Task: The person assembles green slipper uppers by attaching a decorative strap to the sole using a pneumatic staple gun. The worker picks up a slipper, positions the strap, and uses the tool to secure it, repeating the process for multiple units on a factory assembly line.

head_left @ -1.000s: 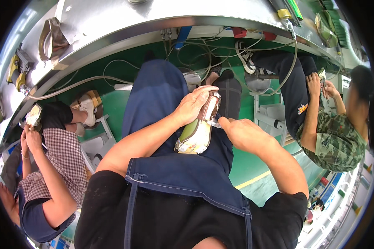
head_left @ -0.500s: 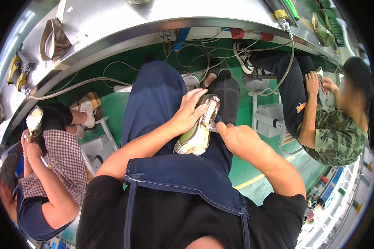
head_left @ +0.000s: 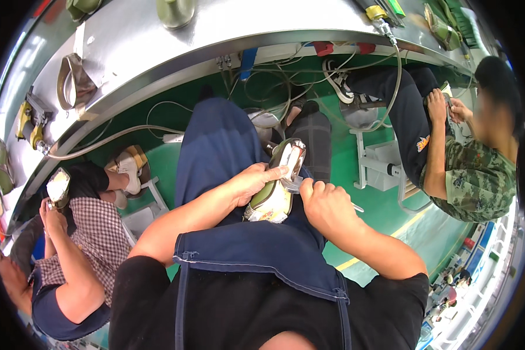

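Observation:
An olive-green shoe upper on a last (head_left: 271, 201) rests sole-up over my lap, its pale bottom facing me and a shiny metal plate at the far end. My left hand (head_left: 254, 182) is closed round its left side, the thumb pressed on the bottom beside the plate. In the fist of my right hand (head_left: 331, 205) is a metal hand tool (head_left: 293, 185). Its flat head touches the shoe's right edge near the plate, and a thin pale end sticks out behind the fist. Most of the tool is hidden, so its exact kind does not show.
Ahead curves a metal workbench (head_left: 221, 35) bearing a green shoe (head_left: 175, 11), a brown upper (head_left: 74, 81) and yellow-and-black air tools (head_left: 32, 119). Hoses (head_left: 398, 87) hang below its edge. Co-workers sit on both sides; the left one holds a shoe (head_left: 58, 186).
My left hand has slid back from the far end and now grips the shoe's side. My right fist has turned, showing the tool's rear end. The view has shifted, bringing in more bench.

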### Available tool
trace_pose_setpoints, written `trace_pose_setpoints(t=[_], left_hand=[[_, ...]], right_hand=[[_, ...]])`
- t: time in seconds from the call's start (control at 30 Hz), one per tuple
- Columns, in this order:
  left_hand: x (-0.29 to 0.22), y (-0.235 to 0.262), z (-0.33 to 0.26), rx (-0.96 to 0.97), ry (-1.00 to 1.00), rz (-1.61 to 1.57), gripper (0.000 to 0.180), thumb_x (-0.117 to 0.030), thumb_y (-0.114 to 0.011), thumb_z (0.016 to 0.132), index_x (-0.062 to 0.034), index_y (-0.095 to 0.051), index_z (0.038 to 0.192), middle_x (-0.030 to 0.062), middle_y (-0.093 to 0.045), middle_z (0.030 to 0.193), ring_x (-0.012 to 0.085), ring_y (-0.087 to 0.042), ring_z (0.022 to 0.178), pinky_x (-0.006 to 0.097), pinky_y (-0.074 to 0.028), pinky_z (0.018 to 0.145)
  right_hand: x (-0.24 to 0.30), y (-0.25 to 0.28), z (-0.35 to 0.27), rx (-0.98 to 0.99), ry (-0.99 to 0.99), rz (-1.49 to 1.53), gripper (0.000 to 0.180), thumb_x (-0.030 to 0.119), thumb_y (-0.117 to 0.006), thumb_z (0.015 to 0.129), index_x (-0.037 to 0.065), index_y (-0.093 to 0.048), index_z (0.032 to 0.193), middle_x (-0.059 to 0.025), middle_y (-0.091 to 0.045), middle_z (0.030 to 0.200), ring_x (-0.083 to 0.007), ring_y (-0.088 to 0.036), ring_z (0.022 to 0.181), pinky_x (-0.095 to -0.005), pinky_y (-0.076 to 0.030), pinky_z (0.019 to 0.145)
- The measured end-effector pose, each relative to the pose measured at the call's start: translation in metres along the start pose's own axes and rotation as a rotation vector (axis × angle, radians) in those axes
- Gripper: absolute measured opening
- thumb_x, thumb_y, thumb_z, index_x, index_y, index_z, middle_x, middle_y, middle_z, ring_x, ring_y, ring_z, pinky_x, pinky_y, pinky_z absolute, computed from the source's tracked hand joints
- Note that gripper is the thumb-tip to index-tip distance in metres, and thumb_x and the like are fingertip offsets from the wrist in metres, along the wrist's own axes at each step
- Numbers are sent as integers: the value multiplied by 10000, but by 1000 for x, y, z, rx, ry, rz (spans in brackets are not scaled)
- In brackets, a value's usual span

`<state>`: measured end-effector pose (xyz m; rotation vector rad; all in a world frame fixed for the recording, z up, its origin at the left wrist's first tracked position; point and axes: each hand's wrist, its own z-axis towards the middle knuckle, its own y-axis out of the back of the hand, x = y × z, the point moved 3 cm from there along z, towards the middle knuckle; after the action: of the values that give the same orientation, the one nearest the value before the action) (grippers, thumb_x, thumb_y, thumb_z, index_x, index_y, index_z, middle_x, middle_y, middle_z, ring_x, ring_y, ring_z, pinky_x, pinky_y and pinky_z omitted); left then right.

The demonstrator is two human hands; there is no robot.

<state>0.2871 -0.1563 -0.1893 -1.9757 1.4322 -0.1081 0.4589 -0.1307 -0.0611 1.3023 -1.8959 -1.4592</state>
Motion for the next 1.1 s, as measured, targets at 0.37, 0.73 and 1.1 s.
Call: trace_pose_setpoints(t=[0.37,0.73,1.1], left_hand=[[8,3,11,-258,-214,539,670,-439,-650,1051,141,-511,1358,204,-692,1180,229,-682,1035,362,-540,933],[9,0,3,-316,-250,664,719,-443,-636,1058,131,-451,1451,220,-677,1261,234,-671,1122,349,-520,981],[11,1,5,-310,-239,656,802,-501,-637,1048,143,-415,1471,240,-672,1280,247,-674,1142,343,-523,977]], right_hand=[[-172,76,55,-11,-159,702,273,56,-661,922,-5,-583,1176,-255,-681,909,-473,-703,888,-491,-551,758],[-361,69,238,-615,-497,265,484,341,-674,968,-11,-566,1281,-306,-682,1155,-503,-629,1143,-548,-500,970],[-266,96,103,-238,-433,1223,544,241,-817,790,-7,-648,1243,-54,-697,963,-167,-638,882,-314,-525,843]])
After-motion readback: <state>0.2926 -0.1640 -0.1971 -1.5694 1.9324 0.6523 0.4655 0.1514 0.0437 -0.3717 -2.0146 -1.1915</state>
